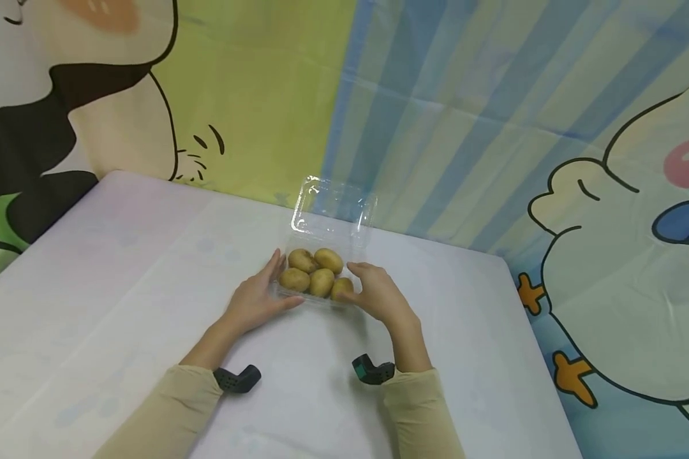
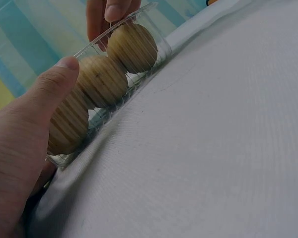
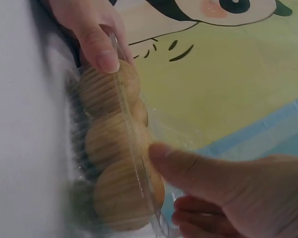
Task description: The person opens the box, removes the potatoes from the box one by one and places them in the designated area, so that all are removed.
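A clear plastic clamshell box point(image 1: 317, 299) with several potatoes point(image 1: 322, 282) in it stands on the table, its hinged lid point(image 1: 334, 207) raised at the back. My left hand point(image 1: 258, 296) holds the box's left end. In the left wrist view, the left thumb point(image 2: 59, 79) lies against the front rim, and the other fingers are mostly hidden. Around the right end of the box curves my right hand point(image 1: 381, 294), with a gap between thumb and fingers. In the right wrist view, its thumb point(image 3: 179, 163) reaches over the rim close to the potatoes point(image 3: 124, 196).
The box stands on a white-covered table point(image 1: 149, 274), near its far edge. Behind rises a cartoon-printed curtain point(image 1: 264, 95), which continues down the right side. A dark wrist camera point(image 1: 238, 379) sits on the left wrist, and another camera point(image 1: 373, 371) on the right.
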Tool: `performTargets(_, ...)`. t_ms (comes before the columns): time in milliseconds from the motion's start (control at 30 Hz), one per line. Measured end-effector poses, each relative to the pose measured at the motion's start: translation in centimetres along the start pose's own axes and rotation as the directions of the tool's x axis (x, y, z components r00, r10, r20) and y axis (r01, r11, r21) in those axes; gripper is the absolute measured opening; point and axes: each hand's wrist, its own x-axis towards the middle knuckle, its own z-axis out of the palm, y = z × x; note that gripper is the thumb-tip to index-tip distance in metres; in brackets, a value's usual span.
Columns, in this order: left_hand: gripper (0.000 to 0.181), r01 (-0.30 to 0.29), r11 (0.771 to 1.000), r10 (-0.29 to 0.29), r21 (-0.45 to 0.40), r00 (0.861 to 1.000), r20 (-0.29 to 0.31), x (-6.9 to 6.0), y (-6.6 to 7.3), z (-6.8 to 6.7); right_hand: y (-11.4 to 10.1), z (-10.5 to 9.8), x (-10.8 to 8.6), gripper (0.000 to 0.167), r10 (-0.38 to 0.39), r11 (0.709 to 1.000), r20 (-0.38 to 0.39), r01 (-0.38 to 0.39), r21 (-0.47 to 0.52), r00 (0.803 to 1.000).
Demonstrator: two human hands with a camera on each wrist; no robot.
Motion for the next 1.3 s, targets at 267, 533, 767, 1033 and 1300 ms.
performTargets(267,0.119,0.004,1.000,-0.004,0.013,1.000,0.001,-0.1,0.2,0.1,-1.3,-0.2,0.7,0.062,0.045,0.991,0.084,-0.034,-0.132,0.995)
performTargets(533,0.121,0.006,1.000,-0.006,0.003,1.000,0.012,-0.1,0.5,0.3,-1.8,0.4,1.2,0.030,0.032,0.980,0.053,-0.021,-0.196,0.998)
performTargets(767,0.120,0.004,1.000,-0.004,-0.007,1.000,0.007,-0.1,0.6,0.2,-2.4,0.8,1.9,0.026,0.045,0.955,0.055,-0.026,-0.295,0.997)
performTargets(1033,0.120,0.005,1.000,-0.005,0.001,1.000,0.000,-0.1,0.5,0.2,-3.1,1.8,2.2,0.030,0.099,0.928,-0.007,-0.094,-0.361,0.995)
performTargets(1300,0.120,0.010,1.000,-0.010,0.017,1.000,0.003,-0.1,0.2,0.0,-3.4,1.7,2.8,0.037,0.103,0.906,0.001,-0.094,-0.412,0.995)
